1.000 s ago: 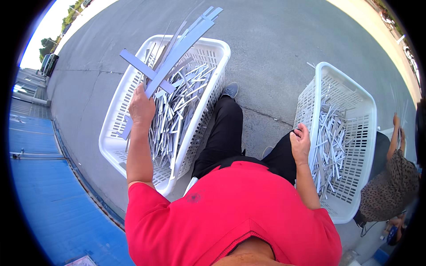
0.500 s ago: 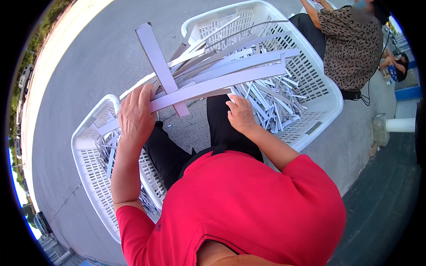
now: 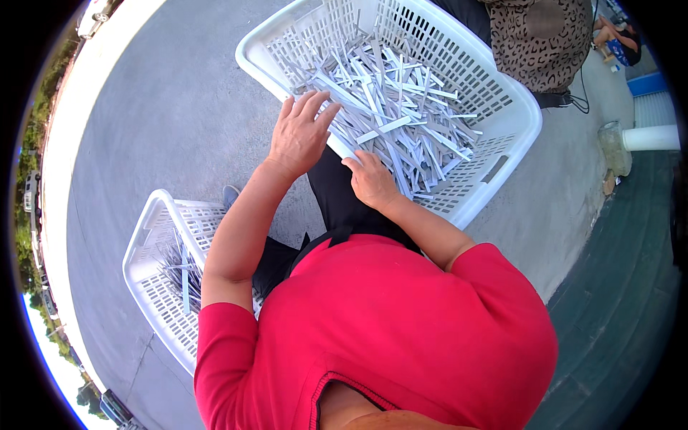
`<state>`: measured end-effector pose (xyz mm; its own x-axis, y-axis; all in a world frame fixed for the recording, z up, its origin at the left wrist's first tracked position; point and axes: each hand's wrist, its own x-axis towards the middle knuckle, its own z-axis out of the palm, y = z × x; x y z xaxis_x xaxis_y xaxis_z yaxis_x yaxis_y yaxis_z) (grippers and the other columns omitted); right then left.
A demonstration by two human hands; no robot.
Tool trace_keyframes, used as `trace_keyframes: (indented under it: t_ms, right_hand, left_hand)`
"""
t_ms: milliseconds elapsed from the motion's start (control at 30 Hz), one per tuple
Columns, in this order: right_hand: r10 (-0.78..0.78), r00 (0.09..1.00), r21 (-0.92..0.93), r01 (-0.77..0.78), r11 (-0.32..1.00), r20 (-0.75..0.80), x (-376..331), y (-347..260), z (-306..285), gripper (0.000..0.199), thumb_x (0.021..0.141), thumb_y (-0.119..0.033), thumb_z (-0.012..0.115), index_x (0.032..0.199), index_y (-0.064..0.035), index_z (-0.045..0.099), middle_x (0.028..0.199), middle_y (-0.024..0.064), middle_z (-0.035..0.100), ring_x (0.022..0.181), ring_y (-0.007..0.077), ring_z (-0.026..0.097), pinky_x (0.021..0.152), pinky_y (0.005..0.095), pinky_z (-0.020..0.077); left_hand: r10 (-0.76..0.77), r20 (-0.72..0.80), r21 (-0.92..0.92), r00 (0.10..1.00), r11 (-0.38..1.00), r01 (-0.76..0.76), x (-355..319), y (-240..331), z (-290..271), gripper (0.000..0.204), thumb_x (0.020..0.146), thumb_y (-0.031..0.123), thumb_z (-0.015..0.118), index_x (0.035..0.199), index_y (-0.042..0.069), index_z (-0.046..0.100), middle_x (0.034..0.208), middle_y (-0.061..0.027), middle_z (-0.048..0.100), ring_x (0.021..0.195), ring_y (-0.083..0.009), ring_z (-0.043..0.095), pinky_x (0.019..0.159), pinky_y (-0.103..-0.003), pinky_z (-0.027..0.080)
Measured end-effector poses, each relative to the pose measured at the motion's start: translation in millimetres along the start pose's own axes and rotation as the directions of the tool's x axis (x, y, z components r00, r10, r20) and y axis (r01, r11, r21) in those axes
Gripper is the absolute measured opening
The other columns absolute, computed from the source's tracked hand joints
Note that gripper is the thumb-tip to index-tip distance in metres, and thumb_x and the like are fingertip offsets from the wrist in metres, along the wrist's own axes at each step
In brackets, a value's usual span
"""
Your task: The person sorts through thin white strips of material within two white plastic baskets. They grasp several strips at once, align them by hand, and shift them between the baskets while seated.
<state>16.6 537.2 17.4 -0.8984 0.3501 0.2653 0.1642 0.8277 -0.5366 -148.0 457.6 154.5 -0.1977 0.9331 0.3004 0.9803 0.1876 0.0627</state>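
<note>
A large white plastic basket (image 3: 494,168) stands in front of me, holding a heap of narrow, pale grey-white strips (image 3: 401,107). My left hand (image 3: 297,132) reaches over its near left rim. Its fingers are spread above the edge of the heap, and I see nothing held in them. Farther right along the same rim is my right hand (image 3: 374,183), its fingers curled on the edge; what lies under its fingertips is partly hidden. A second white basket (image 3: 154,236), beside my left arm, contains more thin strips (image 3: 183,276) and is partly covered by that arm.
Beyond the large basket sits a person in a leopard-print top (image 3: 541,43), with a cable hanging beside them. Another person (image 3: 620,43) is at the far right, near a white pipe (image 3: 648,137). Grey paving (image 3: 165,107) surrounds the baskets.
The long, wide strips that lay across the large basket and my left hand are out of sight. My left hand has moved right and forward and opened. Both baskets appear shifted as the view changed.
</note>
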Motion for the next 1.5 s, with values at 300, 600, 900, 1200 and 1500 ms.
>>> trace_keyframes:
  t_ms: [300,600,900,1200,1500]
  right_hand:
    - [0.007,0.998,-0.011,-0.006,1.000,0.060,8.5,-3.2,0.8,0.038,0.073,-0.003,0.055,0.111,-0.0099,0.053,0.111,0.0154,0.049,0.099,0.0348,0.050,0.084,0.0421,0.0463]
    - [-0.018,0.991,-0.040,0.023,0.999,0.130,14.4,-7.2,12.1,0.052,0.075,-0.002,0.054,0.125,-0.0032,0.039,0.117,0.0193,0.047,0.110,0.0372,0.045,0.093,0.0427,0.0373]
    - [0.158,0.958,-0.095,-0.139,0.986,0.238,33.0,-16.1,21.1,0.054,0.080,-0.010,0.049,0.131,-0.0024,0.033,0.121,0.0238,0.046,0.111,0.0396,0.046,0.093,0.0439,0.0374]
    - [0.192,0.950,-0.139,-0.161,0.977,0.246,34.2,-22.0,25.9,0.058,0.080,-0.013,0.046,0.135,-0.0018,0.029,0.130,0.0261,0.041,0.118,0.0397,0.042,0.097,0.0428,0.0355]
    - [0.226,0.940,-0.280,-0.153,0.948,0.253,31.6,-4.0,35.0,0.057,0.082,-0.019,0.043,0.131,0.0077,0.031,0.126,0.0308,0.043,0.114,0.0418,0.045,0.097,0.0418,0.0363]
  left_hand:
    - [-0.757,-0.157,-0.064,0.634,0.649,0.758,-241.5,-66.2,0.4,0.036,0.075,0.008,0.061,0.110,0.002,0.054,0.122,-0.0171,0.050,0.115,-0.0339,0.044,0.098,-0.042,0.034]
    - [-0.912,-0.394,-0.068,-0.118,-0.099,0.993,-444.9,-1.4,-25.6,0.035,0.080,0.019,0.060,0.108,-0.001,0.055,0.116,-0.0187,0.054,0.113,-0.0328,0.047,0.097,-0.038,0.036]
    - [-0.813,-0.005,-0.114,-0.582,-0.578,0.808,-515.2,35.4,17.1,0.068,0.072,0.033,0.065,0.127,-0.001,0.044,0.127,-0.0228,0.045,0.121,-0.0334,0.040,0.101,-0.039,0.033]
    - [-0.727,0.050,-0.029,-0.685,-0.686,0.727,-527.2,32.6,28.9,0.080,0.067,0.033,0.072,0.133,0.009,0.035,0.135,-0.0166,0.036,0.126,-0.0320,0.032,0.104,-0.040,0.029]
    - [-0.695,0.029,0.305,-0.719,-0.678,0.668,-547.6,34.8,30.9,0.060,0.071,0.026,0.069,0.124,0.013,0.043,0.125,-0.0118,0.042,0.117,-0.0284,0.041,0.094,-0.040,0.036]
